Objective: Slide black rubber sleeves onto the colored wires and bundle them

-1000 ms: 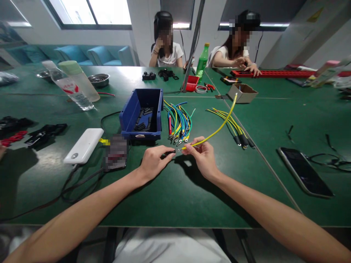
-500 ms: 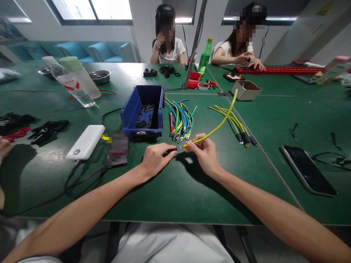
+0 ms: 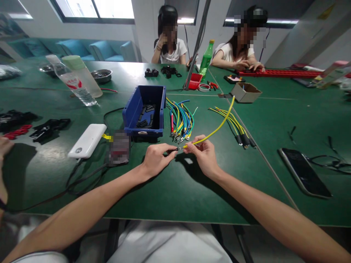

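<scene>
My right hand (image 3: 205, 157) pinches a yellow wire (image 3: 219, 127) close to its metal-tipped end; the wire's other end curves up and away to the right. Opposite it, my left hand (image 3: 157, 160) is closed in a pinch on a small black sleeve (image 3: 173, 149), mostly covered by the fingers. The wire's metal tip sits right at the sleeve, and I cannot tell whether it is inside. Just beyond the fingers lies a bundle of blue, green and yellow wires (image 3: 182, 117) with ring terminals. Several yellow wires with black sleeves (image 3: 233, 126) lie to the right.
A blue bin (image 3: 128, 122) holding black sleeves stands behind my left hand. Left of it are a white power bank (image 3: 87, 140) with cables and a dark device (image 3: 118, 149). A phone (image 3: 304, 171) lies at right. Two people sit across; another person's hand (image 3: 5, 146) shows at left.
The free end of the yellow wire has dipped slightly. Both hands keep their pinch in nearly the same place, while the whole view has shifted a little.
</scene>
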Demonstrator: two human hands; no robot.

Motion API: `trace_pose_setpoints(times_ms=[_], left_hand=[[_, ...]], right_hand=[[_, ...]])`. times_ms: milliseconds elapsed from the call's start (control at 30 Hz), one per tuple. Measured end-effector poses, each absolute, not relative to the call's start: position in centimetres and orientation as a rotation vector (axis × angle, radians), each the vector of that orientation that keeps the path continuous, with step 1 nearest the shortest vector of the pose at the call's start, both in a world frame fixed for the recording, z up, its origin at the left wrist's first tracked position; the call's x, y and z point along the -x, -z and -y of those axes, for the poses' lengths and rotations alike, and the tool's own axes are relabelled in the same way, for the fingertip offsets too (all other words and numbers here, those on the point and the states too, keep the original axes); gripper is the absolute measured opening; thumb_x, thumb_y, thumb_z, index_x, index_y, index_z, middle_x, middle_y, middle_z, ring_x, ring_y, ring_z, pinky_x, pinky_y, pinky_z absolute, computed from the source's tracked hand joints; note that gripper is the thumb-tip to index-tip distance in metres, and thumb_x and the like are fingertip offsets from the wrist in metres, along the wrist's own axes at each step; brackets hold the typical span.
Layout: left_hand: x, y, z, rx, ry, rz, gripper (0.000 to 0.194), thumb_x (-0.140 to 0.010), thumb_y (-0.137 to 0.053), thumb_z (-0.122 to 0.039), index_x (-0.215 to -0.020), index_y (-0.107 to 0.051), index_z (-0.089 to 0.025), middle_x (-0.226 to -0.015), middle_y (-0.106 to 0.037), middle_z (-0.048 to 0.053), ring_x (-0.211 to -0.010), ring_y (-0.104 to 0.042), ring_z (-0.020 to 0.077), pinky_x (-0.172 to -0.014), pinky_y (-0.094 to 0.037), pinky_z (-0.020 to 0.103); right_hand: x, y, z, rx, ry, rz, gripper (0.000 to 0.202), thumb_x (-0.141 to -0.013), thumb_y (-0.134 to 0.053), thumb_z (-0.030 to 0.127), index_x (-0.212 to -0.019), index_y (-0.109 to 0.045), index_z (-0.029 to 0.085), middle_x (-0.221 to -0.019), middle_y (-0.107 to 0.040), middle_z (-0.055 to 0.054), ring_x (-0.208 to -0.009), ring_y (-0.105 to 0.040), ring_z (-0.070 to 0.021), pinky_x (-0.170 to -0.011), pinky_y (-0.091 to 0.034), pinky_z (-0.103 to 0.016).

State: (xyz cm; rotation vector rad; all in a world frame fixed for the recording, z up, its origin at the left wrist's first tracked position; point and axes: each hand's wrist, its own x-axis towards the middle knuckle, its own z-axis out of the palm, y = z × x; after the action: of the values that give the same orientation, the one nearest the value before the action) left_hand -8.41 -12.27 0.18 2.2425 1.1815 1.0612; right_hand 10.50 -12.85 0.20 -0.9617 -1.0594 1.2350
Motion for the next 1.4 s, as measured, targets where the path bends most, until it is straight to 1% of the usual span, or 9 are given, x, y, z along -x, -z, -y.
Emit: trace_pose_setpoints(times_ms=[200,633,800,867,967,1100,1167,1300,1400], left_hand=[[8.3,-0.8,12.3,-2.153,-1.075,-1.174,0.014,-0.081,-0.065,-0.023,-0.09,-0.074,-0.017,-0.081,-0.074,0.003,-0.064,-0.064,0.012,-0.058,-0.049,0.021],[8.0,-0.3,12.2,-2.065,-1.076,-1.202,0.014,-0.079,-0.067,-0.024,-0.089,-0.073,-0.016,-0.078,-0.074,0.003,-0.06,-0.063,0.0116,-0.058,-0.05,0.021],[8.5,-0.2,12.4,-2.385,-1.097,-1.095,0.017,-0.083,-0.062,-0.023,-0.096,-0.072,-0.017,-0.09,-0.074,0.006,-0.078,-0.068,0.0167,-0.074,-0.051,0.028],[8.4,-0.4,12.5,-2.386,-1.094,-1.092,0.018,-0.084,-0.061,-0.023,-0.096,-0.072,-0.018,-0.092,-0.074,0.006,-0.081,-0.068,0.0174,-0.076,-0.051,0.029],[8.0,-0.6,12.5,-2.079,-1.029,-1.174,0.018,-0.081,-0.064,-0.028,-0.092,-0.073,-0.016,-0.084,-0.074,0.006,-0.07,-0.067,0.0155,-0.067,-0.052,0.026],[7.5,-0.6,12.3,-1.689,-0.894,-1.183,0.026,-0.078,-0.067,-0.035,-0.088,-0.073,-0.012,-0.075,-0.073,0.006,-0.057,-0.063,0.014,-0.053,-0.049,0.024],[7.6,-0.7,12.4,-1.748,-0.926,-1.202,0.024,-0.078,-0.067,-0.034,-0.088,-0.073,-0.013,-0.076,-0.073,0.006,-0.056,-0.062,0.013,-0.052,-0.048,0.023],[7.7,-1.3,13.0,-2.072,-1.081,-1.178,0.017,-0.079,-0.066,-0.028,-0.088,-0.075,-0.018,-0.086,-0.074,0.006,-0.064,-0.062,0.0126,-0.062,-0.049,0.024],[7.6,-1.5,13.1,-1.937,-1.043,-1.182,0.02,-0.078,-0.067,-0.033,-0.088,-0.075,-0.017,-0.081,-0.074,0.006,-0.06,-0.061,0.0126,-0.058,-0.049,0.024]], right_hand=[[-10.7,-0.1,12.9,0.926,-1.282,1.045,0.024,-0.075,-0.074,0.028,-0.084,-0.052,0.023,-0.076,-0.065,0.003,-0.066,-0.067,-0.0132,-0.067,-0.056,-0.029],[-10.8,-0.2,12.7,0.94,-1.315,1.037,0.028,-0.071,-0.077,0.03,-0.082,-0.053,0.022,-0.076,-0.067,0.002,-0.065,-0.067,-0.0131,-0.068,-0.057,-0.029],[-11.0,-0.1,12.4,0.944,-1.404,0.987,0.031,-0.068,-0.079,0.031,-0.082,-0.052,0.022,-0.073,-0.067,0.003,-0.063,-0.067,-0.0132,-0.065,-0.056,-0.027],[-11.0,-0.1,12.3,0.937,-1.442,0.966,0.032,-0.067,-0.079,0.031,-0.082,-0.052,0.022,-0.073,-0.067,0.003,-0.064,-0.067,-0.0129,-0.065,-0.055,-0.026],[-10.8,-0.3,12.5,0.935,-1.464,0.966,0.033,-0.067,-0.079,0.031,-0.083,-0.052,0.022,-0.075,-0.068,0.002,-0.064,-0.067,-0.013,-0.066,-0.055,-0.027],[-10.8,-0.8,12.6,0.952,-1.435,1.02,0.033,-0.066,-0.08,0.034,-0.08,-0.053,0.021,-0.073,-0.069,0.001,-0.063,-0.067,-0.0141,-0.065,-0.055,-0.028],[-10.8,-0.9,12.6,0.957,-1.407,1.053,0.033,-0.066,-0.08,0.035,-0.079,-0.054,0.02,-0.069,-0.068,0.001,-0.062,-0.067,-0.0145,-0.063,-0.055,-0.028],[-10.7,-1.0,12.7,0.929,-1.361,1.084,0.031,-0.066,-0.08,0.036,-0.076,-0.055,0.021,-0.064,-0.065,0.003,-0.058,-0.066,-0.0137,-0.059,-0.054,-0.027],[-10.6,-1.2,12.9,0.915,-1.361,1.087,0.031,-0.066,-0.079,0.036,-0.077,-0.054,0.021,-0.064,-0.065,0.003,-0.057,-0.065,-0.0133,-0.059,-0.054,-0.027]])
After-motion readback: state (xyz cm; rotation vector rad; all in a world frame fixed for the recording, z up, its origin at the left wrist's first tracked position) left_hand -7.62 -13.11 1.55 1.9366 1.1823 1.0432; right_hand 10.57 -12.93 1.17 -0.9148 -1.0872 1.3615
